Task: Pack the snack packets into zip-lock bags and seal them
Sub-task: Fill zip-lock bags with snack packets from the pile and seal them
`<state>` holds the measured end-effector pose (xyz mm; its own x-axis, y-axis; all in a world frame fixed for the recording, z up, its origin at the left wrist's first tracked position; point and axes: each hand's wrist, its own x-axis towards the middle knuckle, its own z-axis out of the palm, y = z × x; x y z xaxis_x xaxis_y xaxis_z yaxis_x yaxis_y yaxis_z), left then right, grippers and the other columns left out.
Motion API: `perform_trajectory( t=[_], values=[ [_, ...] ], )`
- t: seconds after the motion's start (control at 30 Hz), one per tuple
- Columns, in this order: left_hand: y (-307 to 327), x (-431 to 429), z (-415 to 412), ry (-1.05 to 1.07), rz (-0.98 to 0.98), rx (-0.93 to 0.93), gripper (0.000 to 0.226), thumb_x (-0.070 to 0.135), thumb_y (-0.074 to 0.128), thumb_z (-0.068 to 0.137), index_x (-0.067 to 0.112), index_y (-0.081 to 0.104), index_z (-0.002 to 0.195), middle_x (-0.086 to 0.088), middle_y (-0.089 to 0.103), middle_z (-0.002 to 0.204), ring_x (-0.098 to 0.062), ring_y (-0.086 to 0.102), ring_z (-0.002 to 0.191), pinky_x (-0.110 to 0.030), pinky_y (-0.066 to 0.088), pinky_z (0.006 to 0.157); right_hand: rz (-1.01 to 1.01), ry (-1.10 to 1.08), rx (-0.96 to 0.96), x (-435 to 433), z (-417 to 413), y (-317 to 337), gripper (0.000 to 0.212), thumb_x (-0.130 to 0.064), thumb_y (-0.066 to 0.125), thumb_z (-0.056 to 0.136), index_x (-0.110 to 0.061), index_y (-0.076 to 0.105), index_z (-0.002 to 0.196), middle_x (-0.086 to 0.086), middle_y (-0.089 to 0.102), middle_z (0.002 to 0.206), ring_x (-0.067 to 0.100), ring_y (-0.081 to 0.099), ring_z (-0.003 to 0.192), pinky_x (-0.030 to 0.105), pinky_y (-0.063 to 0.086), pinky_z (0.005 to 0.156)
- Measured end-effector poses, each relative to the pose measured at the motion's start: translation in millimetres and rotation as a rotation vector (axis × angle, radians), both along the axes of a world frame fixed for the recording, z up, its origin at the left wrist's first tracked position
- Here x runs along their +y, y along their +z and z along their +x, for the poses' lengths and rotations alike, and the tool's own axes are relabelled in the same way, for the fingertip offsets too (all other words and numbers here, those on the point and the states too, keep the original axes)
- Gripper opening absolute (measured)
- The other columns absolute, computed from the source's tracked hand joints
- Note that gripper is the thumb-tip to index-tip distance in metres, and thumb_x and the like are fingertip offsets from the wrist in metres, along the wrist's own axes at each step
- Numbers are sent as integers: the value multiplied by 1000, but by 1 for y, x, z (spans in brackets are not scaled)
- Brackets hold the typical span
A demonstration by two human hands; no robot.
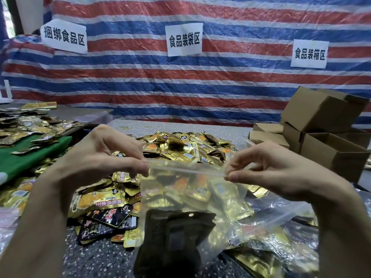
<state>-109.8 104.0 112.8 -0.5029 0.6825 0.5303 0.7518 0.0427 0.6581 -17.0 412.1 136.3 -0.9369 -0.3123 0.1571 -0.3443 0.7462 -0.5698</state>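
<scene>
I hold a clear zip-lock bag (pixel 192 199) up in front of me by its top strip. My left hand (pixel 104 157) pinches the strip's left end, and my right hand (pixel 267 173) pinches its right end. Gold snack packets show through the bag, though I cannot tell whether they lie inside it or behind it. A big heap of gold snack packets (pixel 186 149) lies on the table beyond the bag. More gold and black packets (pixel 104 209) are spread under my left forearm.
Open cardboard boxes (pixel 325 137) are stacked at the right. A green cloth (pixel 24 157) with more packets covers the table at the left. Empty clear bags (pixel 281 213) lie at the lower right. A dark pouch (pixel 172 237) sits below the bag. A striped tarp hangs behind.
</scene>
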Motion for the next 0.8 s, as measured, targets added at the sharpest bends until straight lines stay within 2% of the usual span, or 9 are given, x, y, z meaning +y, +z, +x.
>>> perform_trajectory(
  t=[0.17,0.3,0.37,0.47,0.5,0.6,0.67,0.73,0.8],
  values=[
    [1,-9,-3,51,21,8,23,36,77,73,14,80,69,-13,66,61,-30,58,58,-21,45,57,-24,-53,-15,11,2,2,6,-17,72,86,-15,77,89,5,76,89,14,68,85,32,54,82],
    [1,-15,-3,99,-18,20,29,47,77,73,18,80,69,-9,68,64,-26,62,61,-36,44,71,29,-77,-4,10,1,1,6,-22,74,86,-17,77,84,0,75,83,7,67,79,21,50,72],
    [3,-14,-2,129,-47,30,31,53,75,72,22,80,70,-9,67,64,-25,62,62,-30,48,65,67,-85,14,8,1,1,6,-23,74,85,-19,77,81,-2,75,82,7,67,78,24,54,72],
    [6,-10,2,173,-110,82,27,54,70,74,29,79,72,-3,69,67,-17,64,65,-20,48,65,87,-117,25,8,4,2,6,-31,75,82,-25,75,84,-11,75,87,5,68,83,29,57,79],
    [7,-7,4,178,-123,103,25,53,69,75,30,79,73,-1,70,69,-15,64,67,-19,48,64,89,-115,21,6,5,2,18,-39,76,77,-28,73,91,-14,73,92,2,68,88,30,58,82],
    [10,4,12,180,-138,186,24,52,66,77,32,79,75,4,71,72,-13,63,67,-19,45,63,55,-68,-43,-4,7,-1,77,-66,79,59,-38,55,126,-22,66,113,-6,63,104,25,55,90],
    [10,13,16,165,-121,232,21,49,67,77,31,78,74,5,71,72,-15,63,66,-27,48,62,70,-26,-88,-19,5,-6,91,-69,80,55,-42,46,135,-23,64,116,-9,62,104,19,54,89],
    [10,22,20,123,-87,237,19,42,68,77,27,78,73,1,71,70,-19,65,64,-40,51,59,117,10,-137,-33,0,-12,78,-59,85,62,-40,53,131,-18,67,115,-3,65,99,24,56,89],
    [10,29,23,88,-72,238,19,36,69,77,21,78,71,-1,69,67,-20,64,62,-43,50,55,157,46,-205,-43,-3,-18,57,-46,87,70,-35,61,120,-13,72,110,1,68,94,35,56,90]
  ],
)
